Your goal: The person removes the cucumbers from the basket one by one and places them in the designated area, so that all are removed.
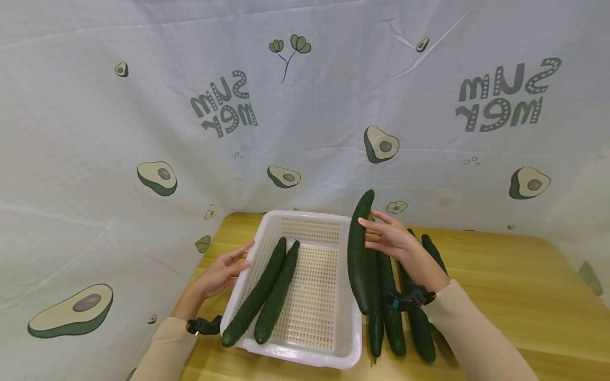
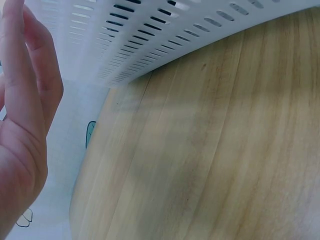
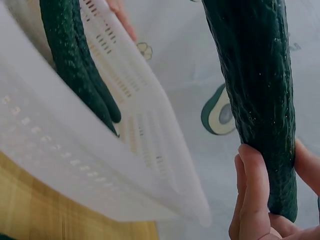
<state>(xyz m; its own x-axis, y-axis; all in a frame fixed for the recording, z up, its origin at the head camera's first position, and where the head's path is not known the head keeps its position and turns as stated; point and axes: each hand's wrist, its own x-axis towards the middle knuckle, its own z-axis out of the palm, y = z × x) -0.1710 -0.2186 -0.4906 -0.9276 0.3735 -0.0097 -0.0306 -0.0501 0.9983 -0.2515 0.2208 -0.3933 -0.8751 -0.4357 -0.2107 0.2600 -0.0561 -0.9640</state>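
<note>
In the head view, my right hand holds a long dark green cucumber upright beside the basket's right rim. The right wrist view shows the fingers and thumb on opposite sides of this cucumber, near its narrower end. My left hand touches the left side of a white perforated plastic basket, its fingers fairly straight in the left wrist view. Two cucumbers lie side by side in the basket, along its left side.
Several more cucumbers lie on the wooden table right of the basket, partly under my right forearm. Behind the table hangs a pale cloth printed with avocados.
</note>
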